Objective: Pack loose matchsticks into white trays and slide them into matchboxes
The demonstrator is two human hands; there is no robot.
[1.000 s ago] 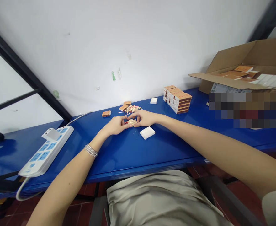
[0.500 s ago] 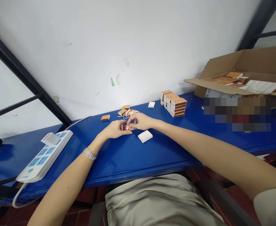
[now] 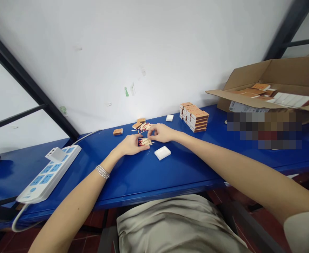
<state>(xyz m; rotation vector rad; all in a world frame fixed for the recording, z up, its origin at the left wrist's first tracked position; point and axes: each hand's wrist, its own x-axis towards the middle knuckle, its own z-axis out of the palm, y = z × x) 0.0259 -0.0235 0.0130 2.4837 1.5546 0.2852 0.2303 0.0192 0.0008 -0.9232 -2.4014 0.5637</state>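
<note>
Curved round a small bundle of matches (image 3: 145, 142), my left hand (image 3: 130, 144) has its thumb on the near side and its fingers on the far side. The matches lie between them with red heads toward the palm. My right hand (image 3: 162, 133) is just to the right, thumb and forefinger bent together in a pinch by the match ends; what is in the pinch, if anything, is too small to tell. Behind the hands is a loose heap of matches (image 3: 143, 127). A white matchbox tray (image 3: 162, 153) lies close to my right wrist.
On the blue table (image 3: 133, 179) are a single matchbox (image 3: 118, 131), a stack of matchboxes (image 3: 196, 117) and another small white box (image 3: 169, 118). A cardboard carton (image 3: 249, 79) of matchboxes stands at the right. A power strip (image 3: 50, 175) lies at the left.
My right hand has drawn a little to the right, away from my left hand, so more of the match bundle shows. My left hand stays round the matches.
</note>
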